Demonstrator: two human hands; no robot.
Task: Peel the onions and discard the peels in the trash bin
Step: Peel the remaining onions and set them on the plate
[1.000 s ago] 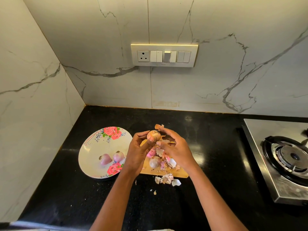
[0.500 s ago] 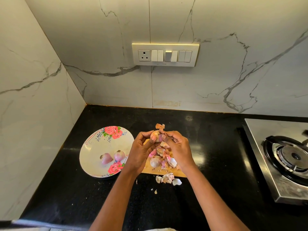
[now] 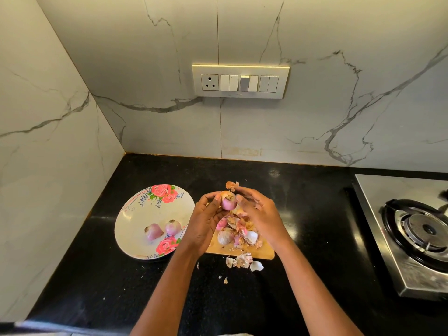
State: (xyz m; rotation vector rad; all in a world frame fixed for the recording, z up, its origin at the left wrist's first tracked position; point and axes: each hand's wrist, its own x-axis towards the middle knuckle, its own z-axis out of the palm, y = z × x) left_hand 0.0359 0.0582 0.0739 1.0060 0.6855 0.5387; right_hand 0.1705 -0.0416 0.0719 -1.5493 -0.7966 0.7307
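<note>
Onion sits raised above the cutting board, gripped by the curled fingers of the left hand, its lower half already showing smooth pink flesh while dry brown skin clings to the top. The right hand is just beside it, and its fingertips pinch a torn flake of peel lifted clear above the bulb.

To do this step well, I judge it best to turn the bulb a little in the left hand after each strip, catch the loose edge near the root end with a fingernail and pull down along the curve, so the papery layer comes away whole and no flesh is wasted. The flake should drop onto the pile of peels on the board rather than the black counter, where some scraps already lie off the board's near edge; gathering them for the bin will be easier if they stay together. One more unpeeled bulb lies among the peels, and two peeled ones rest on the floral plate to the left. No trash bin is in view.

No brand, label or readable writing shows anywhere; the switch panel on the marble wall carries no legible marking.
</note>
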